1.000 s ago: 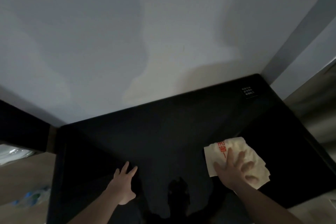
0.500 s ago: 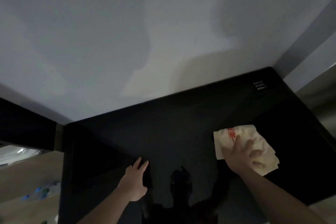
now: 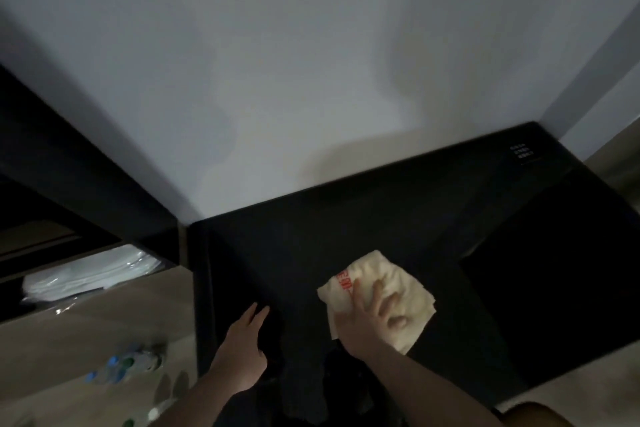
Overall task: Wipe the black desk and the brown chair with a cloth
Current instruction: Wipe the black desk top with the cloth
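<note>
The black desk (image 3: 381, 218) fills the lower right and stands against a pale wall. A cream cloth (image 3: 381, 274) with red print lies flat on it near the front middle. My right hand (image 3: 370, 319) presses down on the cloth with fingers spread and straight. My left hand (image 3: 242, 354) rests flat on the desk top near its left front corner, fingers straight and together, holding nothing. The brown chair is not in view.
A small white label (image 3: 522, 151) is at the desk's back right corner. Left of the desk is a dark shelf unit (image 3: 69, 184) with a white bundle in plastic (image 3: 90, 274). Several bottles (image 3: 121, 364) lie on the tan floor at lower left.
My right hand has slid the cloth leftward across the desk toward its middle. The view has swung left, so the shelf and floor show more. My left hand stays flat on the desk.
</note>
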`<state>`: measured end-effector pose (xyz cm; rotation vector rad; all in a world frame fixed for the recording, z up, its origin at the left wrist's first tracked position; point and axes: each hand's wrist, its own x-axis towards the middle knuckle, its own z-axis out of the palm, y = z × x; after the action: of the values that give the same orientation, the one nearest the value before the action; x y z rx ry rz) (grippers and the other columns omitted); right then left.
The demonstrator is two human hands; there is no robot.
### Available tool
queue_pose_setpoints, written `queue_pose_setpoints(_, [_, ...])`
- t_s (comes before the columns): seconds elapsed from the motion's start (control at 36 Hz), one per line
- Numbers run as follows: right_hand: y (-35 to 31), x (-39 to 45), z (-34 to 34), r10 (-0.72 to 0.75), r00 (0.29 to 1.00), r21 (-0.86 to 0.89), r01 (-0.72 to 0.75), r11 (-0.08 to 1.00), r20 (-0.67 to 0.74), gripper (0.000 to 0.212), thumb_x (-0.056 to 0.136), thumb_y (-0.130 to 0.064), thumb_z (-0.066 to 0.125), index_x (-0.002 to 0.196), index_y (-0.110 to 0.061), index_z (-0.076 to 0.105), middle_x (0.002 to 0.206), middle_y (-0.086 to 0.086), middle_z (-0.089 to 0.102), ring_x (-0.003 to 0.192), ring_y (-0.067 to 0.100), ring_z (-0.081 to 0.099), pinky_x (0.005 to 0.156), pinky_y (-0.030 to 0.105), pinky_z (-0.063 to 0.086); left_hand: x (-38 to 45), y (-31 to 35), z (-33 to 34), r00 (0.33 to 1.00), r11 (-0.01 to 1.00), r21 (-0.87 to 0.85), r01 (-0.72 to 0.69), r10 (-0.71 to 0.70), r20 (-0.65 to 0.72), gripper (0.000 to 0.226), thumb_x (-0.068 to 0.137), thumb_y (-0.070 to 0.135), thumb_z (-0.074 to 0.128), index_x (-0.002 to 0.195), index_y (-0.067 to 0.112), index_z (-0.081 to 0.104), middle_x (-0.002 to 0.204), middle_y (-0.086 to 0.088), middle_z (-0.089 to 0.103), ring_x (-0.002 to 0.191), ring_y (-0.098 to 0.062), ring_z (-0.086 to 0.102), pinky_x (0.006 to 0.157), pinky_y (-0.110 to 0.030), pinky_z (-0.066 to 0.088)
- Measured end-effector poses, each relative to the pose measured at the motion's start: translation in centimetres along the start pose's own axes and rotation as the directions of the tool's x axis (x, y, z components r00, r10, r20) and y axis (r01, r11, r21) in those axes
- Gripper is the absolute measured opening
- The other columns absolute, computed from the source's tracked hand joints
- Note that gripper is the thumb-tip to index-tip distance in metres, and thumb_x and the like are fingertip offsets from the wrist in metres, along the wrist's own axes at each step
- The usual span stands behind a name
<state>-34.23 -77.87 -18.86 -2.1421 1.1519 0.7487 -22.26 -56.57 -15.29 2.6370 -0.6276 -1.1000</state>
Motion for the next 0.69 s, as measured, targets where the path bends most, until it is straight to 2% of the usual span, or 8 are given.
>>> queue_pose_setpoints(0.06, [-2.9, -1.8, 2.9, -0.066, 0.996, -0.013, 0.066, 0.998, 0.057, 0.080, 0.099, -0.060, 0.030, 0.156, -0.036, -0.021, 0.156, 0.009, -0.046, 0.144, 0.048, -0.035, 0.112, 0.076, -0.011, -0.9, -3.3, -0.5, 1.000, 1.000, 0.011, 0.020, -0.020, -0.013, 0.087, 0.087, 0.002, 0.050, 0.161, 0.031, 0.017, 0.169, 0.007, 0.003, 0.152, -0.022, 0.019, 0.123, -0.030, 0.023])
queue_pose_setpoints(0.17, [-7.4, -5.7, 8.1, -0.218, 0.962, -0.100, 0.236, 0.967, 0.165, 0.085, 0.099, -0.037, 0.045, 0.157, -0.037, -0.017, 0.155, 0.008, -0.047, 0.140, 0.049, -0.040, 0.109, 0.076, -0.018, -2.3, -9.1, -0.3, 0.996, 0.999, 0.030, 0.044, -0.041, -0.084, 0.082, 0.081, 0.001, 0.051, 0.157, 0.025, 0.033, 0.168, -0.002, 0.017, 0.148, -0.024, 0.031, 0.120, -0.026, 0.025])
queue_pose_setpoints(0.25, [-8.4, -7.1, 9.5, -0.289, 0.939, -0.093, 0.310, 0.946, 0.186, 0.087, 0.097, -0.043, 0.045, 0.156, -0.039, -0.019, 0.157, 0.005, -0.044, 0.140, 0.045, -0.042, 0.111, 0.074, -0.018, -3.1, -11.7, -0.3, 0.996, 0.998, 0.043, 0.044, -0.041, -0.079, 0.078, 0.083, 0.005, 0.051, 0.157, 0.024, 0.034, 0.167, -0.005, 0.020, 0.148, -0.026, 0.034, 0.120, -0.029, 0.029])
queue_pose_setpoints(0.33, [-7.5, -7.2, 8.1, -0.325, 0.925, -0.020, 0.335, 0.942, 0.200, 0.078, 0.101, -0.046, 0.040, 0.159, -0.040, -0.012, 0.164, -0.001, -0.033, 0.149, 0.037, -0.031, 0.118, 0.066, -0.011, -3.9, -11.5, -0.2, 0.996, 0.998, 0.056, 0.038, -0.034, -0.078, 0.077, 0.088, 0.007, 0.051, 0.159, 0.027, 0.028, 0.168, -0.001, 0.014, 0.149, -0.024, 0.029, 0.121, -0.031, 0.028])
queue_pose_setpoints(0.39, [-5.9, -7.4, 6.6, -0.337, 0.932, 0.109, 0.324, 0.940, 0.132, 0.073, 0.104, -0.045, 0.042, 0.161, -0.038, -0.003, 0.169, -0.004, -0.017, 0.156, 0.028, -0.012, 0.124, 0.053, 0.003, -4.0, -10.2, 0.0, 0.996, 0.997, 0.080, 0.005, 0.002, -0.088, 0.077, 0.089, 0.009, 0.051, 0.159, 0.027, 0.026, 0.168, 0.001, 0.010, 0.151, -0.022, 0.024, 0.122, -0.032, 0.026])
queue_pose_setpoints(0.47, [-2.3, -8.2, 4.4, -0.290, 0.957, 0.279, 0.285, 0.917, -0.024, 0.069, 0.102, -0.034, 0.052, 0.159, -0.042, 0.015, 0.169, -0.011, -0.003, 0.155, 0.020, 0.009, 0.123, 0.040, 0.027, -3.7, -6.9, 0.5, 0.991, 0.990, 0.106, -0.098, 0.107, -0.084, 0.075, 0.093, 0.010, 0.051, 0.160, 0.029, 0.023, 0.168, 0.004, 0.006, 0.153, -0.019, 0.016, 0.123, -0.031, 0.024])
queue_pose_setpoints(0.58, [2.9, -8.9, 2.7, -0.176, 0.980, 0.222, 0.193, 0.956, -0.093, 0.071, 0.098, -0.046, 0.054, 0.159, -0.042, 0.018, 0.168, -0.008, 0.002, 0.154, 0.023, 0.009, 0.124, 0.045, 0.024, -2.6, -1.5, 1.6, 0.954, 0.952, 0.127, -0.279, 0.289, -0.072, 0.062, 0.100, 0.022, 0.049, 0.158, 0.022, 0.028, 0.166, 0.006, 0.014, 0.152, -0.016, 0.016, 0.120, -0.024, 0.017])
queue_pose_setpoints(0.69, [6.9, -8.6, 1.9, -0.045, 0.996, 0.183, 0.059, 0.981, -0.080, 0.077, 0.098, -0.044, 0.056, 0.161, -0.039, 0.011, 0.169, -0.004, -0.003, 0.155, 0.027, 0.003, 0.124, 0.049, 0.023, -0.2, 2.6, 3.8, 0.951, 0.918, 0.251, -0.307, 0.309, 0.035, 0.073, 0.098, 0.035, 0.050, 0.161, 0.027, 0.016, 0.167, 0.007, -0.008, 0.156, -0.024, -0.003, 0.127, -0.041, 0.007])
